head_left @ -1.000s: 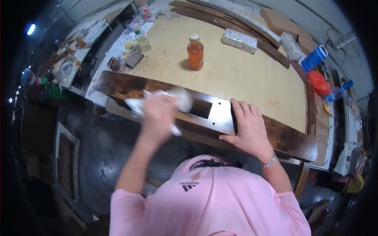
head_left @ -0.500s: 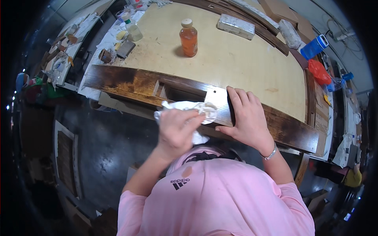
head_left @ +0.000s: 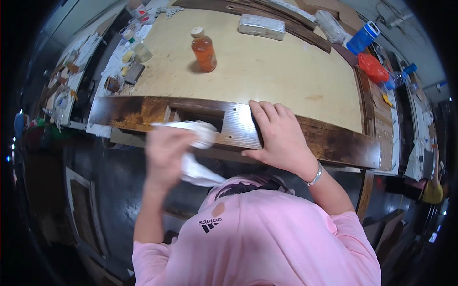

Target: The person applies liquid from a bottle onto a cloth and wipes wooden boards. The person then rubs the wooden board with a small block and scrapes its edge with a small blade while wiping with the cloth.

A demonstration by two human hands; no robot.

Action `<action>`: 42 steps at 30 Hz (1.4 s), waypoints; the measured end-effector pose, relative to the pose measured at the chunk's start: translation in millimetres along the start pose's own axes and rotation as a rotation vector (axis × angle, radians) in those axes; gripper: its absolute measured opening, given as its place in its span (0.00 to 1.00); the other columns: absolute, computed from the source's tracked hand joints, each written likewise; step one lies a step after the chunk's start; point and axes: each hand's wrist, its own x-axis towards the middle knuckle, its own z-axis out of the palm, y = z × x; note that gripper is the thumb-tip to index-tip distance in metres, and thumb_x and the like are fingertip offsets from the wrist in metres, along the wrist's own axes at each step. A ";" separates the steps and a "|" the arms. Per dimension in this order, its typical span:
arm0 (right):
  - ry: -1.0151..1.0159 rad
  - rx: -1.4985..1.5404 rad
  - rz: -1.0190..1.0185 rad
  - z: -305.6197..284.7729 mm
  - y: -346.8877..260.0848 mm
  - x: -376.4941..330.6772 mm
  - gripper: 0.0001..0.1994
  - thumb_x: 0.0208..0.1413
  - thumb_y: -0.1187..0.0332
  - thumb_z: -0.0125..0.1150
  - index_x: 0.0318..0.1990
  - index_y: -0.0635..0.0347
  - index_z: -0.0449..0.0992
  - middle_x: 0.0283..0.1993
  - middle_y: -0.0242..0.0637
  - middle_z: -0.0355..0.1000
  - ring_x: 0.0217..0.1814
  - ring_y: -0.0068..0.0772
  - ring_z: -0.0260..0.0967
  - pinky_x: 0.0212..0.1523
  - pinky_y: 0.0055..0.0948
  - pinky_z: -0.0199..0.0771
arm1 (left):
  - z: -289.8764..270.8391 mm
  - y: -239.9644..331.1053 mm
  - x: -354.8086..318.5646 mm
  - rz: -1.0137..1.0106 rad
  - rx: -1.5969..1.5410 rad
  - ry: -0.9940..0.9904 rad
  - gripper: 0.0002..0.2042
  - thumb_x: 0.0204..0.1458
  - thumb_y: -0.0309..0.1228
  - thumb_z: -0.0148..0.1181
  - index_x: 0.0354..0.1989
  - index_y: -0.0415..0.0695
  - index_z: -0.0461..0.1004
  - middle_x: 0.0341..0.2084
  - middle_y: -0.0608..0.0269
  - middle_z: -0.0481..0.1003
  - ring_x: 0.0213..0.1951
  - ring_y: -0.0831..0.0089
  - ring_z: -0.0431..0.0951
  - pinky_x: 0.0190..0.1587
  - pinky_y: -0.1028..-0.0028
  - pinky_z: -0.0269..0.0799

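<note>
Dark wooden beam (head_left: 241, 125) lies lengthwise along the near side of a pale bench top (head_left: 272, 78), right in front of a person in a pink shirt (head_left: 286, 229). From where I stand the beam's left part looks blotchy, amber breaking through the brown, and a rectangular slot (head_left: 198, 118) is cut into it left of its middle. Between that slot and the right hand (head_left: 284, 136) the surface shines, with two small dark holes in it. That hand clasps the beam in a wide grip, fingers at the far edge and thumb at the near one, a silvery bracelet (head_left: 315, 174) on the wrist. The left hand (head_left: 164, 150), blurred, has its fingers closed round a bunched white cloth (head_left: 204, 135); the wad shows over the near edge of the slot, though I cannot tell whether it touches the wood, and a loose end hangs below. Behind the beam stands an upright bottle of orange liquid (head_left: 204, 52), white-capped, with a grey block (head_left: 134, 74) off to its left. Farther back lies a silvery wrapped block (head_left: 261, 27), near some dark planks (head_left: 303, 31). Over at the right are a blue bottle (head_left: 361, 39) and a red plastic bag (head_left: 373, 68).
</note>
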 end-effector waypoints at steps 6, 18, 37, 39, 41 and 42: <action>0.095 -0.036 -0.071 -16.4 -3.9 -13.8 0.51 0.39 0.48 0.80 0.67 0.73 0.62 0.64 0.52 0.66 0.66 0.52 0.63 0.71 0.48 0.58 | -32.2 -32.5 12.1 -0.350 -0.161 0.232 0.10 0.56 0.15 0.59 0.45 0.34 0.81 0.46 0.57 0.78 0.47 0.69 0.78 0.53 0.72 0.72; 0.093 -0.133 0.279 -44.5 61.0 -99.6 0.54 0.31 0.50 0.84 0.67 0.68 0.63 0.66 0.49 0.66 0.71 0.51 0.61 0.75 0.50 0.55 | -7.8 25.0 78.3 -0.239 0.149 -0.280 0.07 0.45 0.27 0.65 0.33 0.41 0.83 0.30 0.58 0.80 0.35 0.56 0.79 0.40 0.62 0.74; -0.169 -0.052 0.177 -70.2 54.1 -85.1 0.42 0.54 0.60 0.74 0.73 0.64 0.61 0.74 0.63 0.58 0.75 0.66 0.53 0.75 0.55 0.54 | 70.8 7.1 52.5 -0.299 0.074 -0.187 0.04 0.39 0.30 0.63 0.23 0.49 0.84 0.24 0.53 0.79 0.35 0.54 0.82 0.37 0.56 0.78; -0.193 -0.038 0.034 -76.7 47.7 -71.8 0.40 0.56 0.61 0.73 0.73 0.65 0.61 0.75 0.61 0.56 0.76 0.64 0.54 0.76 0.53 0.53 | 77.8 6.2 52.9 -0.249 0.108 -0.131 0.04 0.39 0.31 0.63 0.22 0.49 0.84 0.20 0.52 0.78 0.31 0.52 0.82 0.34 0.55 0.78; -0.241 -0.004 -0.066 -73.7 40.5 -55.0 0.39 0.56 0.61 0.72 0.72 0.65 0.62 0.75 0.60 0.56 0.76 0.63 0.53 0.76 0.52 0.53 | 85.1 4.3 53.1 -0.206 0.110 -0.077 0.04 0.38 0.31 0.63 0.20 0.49 0.84 0.18 0.52 0.77 0.28 0.52 0.82 0.33 0.56 0.78; -0.273 0.028 -0.079 -70.4 36.7 -46.7 0.38 0.57 0.61 0.72 0.72 0.65 0.62 0.75 0.60 0.56 0.77 0.63 0.53 0.77 0.51 0.53 | 88.4 3.5 52.7 -0.209 0.090 -0.042 0.04 0.37 0.32 0.64 0.19 0.48 0.83 0.17 0.52 0.77 0.27 0.52 0.82 0.33 0.56 0.78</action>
